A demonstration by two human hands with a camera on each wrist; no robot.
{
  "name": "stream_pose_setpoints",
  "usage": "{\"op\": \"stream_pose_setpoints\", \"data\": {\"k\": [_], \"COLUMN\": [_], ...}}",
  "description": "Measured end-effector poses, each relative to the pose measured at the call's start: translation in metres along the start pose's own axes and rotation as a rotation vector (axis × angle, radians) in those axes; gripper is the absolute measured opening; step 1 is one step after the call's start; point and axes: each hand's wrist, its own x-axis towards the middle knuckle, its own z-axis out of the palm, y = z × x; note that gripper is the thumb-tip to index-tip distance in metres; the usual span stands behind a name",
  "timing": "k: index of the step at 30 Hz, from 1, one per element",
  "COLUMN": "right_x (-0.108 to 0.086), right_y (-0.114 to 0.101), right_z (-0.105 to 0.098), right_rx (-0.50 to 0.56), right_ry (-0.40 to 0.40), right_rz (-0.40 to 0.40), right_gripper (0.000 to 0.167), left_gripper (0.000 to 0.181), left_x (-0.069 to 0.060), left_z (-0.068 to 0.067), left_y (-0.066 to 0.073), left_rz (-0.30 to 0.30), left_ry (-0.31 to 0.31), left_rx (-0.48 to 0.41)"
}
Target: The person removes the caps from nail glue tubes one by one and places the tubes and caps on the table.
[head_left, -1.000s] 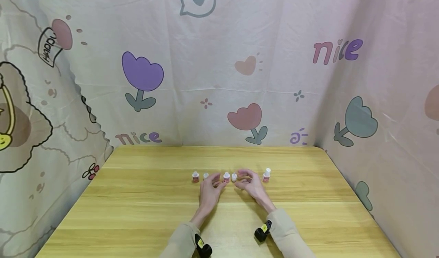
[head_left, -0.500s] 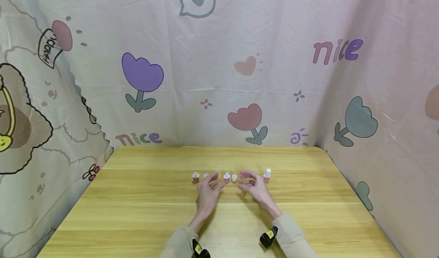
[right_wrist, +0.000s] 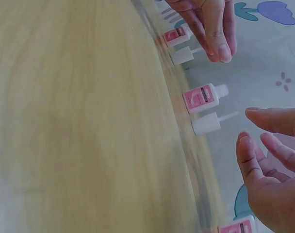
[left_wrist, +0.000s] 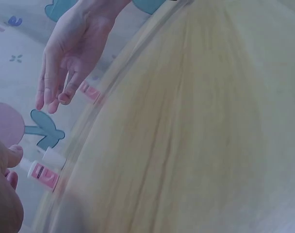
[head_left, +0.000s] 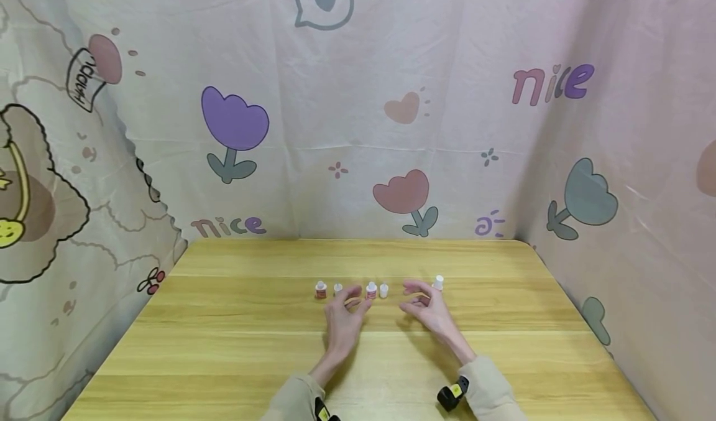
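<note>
Both forearms extend forward over the desk (head_left: 235,328) and angle inward. The left hand (head_left: 342,326) has its fingers loosely curved, with the thumb set apart from the index finger; it holds nothing. The right hand (head_left: 432,315) has its fingers bent and its thumb parted from them by a clear gap; it also holds nothing.

5 items stand upright in 1 row, left to right:

1. Uncapped left bottle (head_left: 321,290): left of the left hand, apart from its fingers.
2. Left brush cap (head_left: 338,288), stem up: just beyond the left hand, which partly covers it in the head view.
3. Uncapped middle bottle (head_left: 371,291): just right of the left hand's fingertips, apart from them.
4. Right brush cap (head_left: 383,291), stem up: beside the middle bottle, between the 2 hands.
5. Capped right bottle (head_left: 439,282): behind the right hand's knuckles, its lower part hidden in the head view.
</note>
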Motion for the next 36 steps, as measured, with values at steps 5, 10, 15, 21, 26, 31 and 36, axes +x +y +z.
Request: {"op": "stream_pose_setpoints", "data": {"k": [5,10,15,21,26,31,36], "right_x": [-0.005,-0.010,-0.014,-0.015,-0.018,-0.018,-0.017], "right_y": [0.001,0.002,0.004,0.009,0.009,0.009,0.011], "right_z": [-0.010,-0.024,-0.040,-0.058,-0.069,-0.079,-0.086], "right_rx": [-0.026,-0.063,-0.056,-0.064,-0.068,-0.058,-0.045], "right_ry": [-0.009,0.011,0.021,0.056,0.062,0.087,0.098], "right_rz": [-0.012,-0.001,-0.015,-0.043,-0.024,0.046,0.081], "right_gripper": [0.055,0.052,0.051,0.048,0.045,0.046,0.048], "left_gripper": [0.035,0.035,0.038,0.038,0.038,0.039,0.040], "left_x": [-0.008,-0.014,-0.017,-0.017,-0.016,-0.014,-0.011], "left_z": [0.008,0.017,0.025,0.036,0.048,0.061,0.073], "left_y": [0.005,0.010,0.011,0.007,0.006,0.007,0.007], "left_rz": [0.019,-0.044,-0.089,-0.081,-0.053,-0.044,-0.023], "left_ry": [-0.024,-0.065,-0.097,-0.135,-0.162,-0.189,-0.227], "left_rx": [-0.027,-0.019,-0.009,-0.032,-0.059,-0.081,-0.082]}}
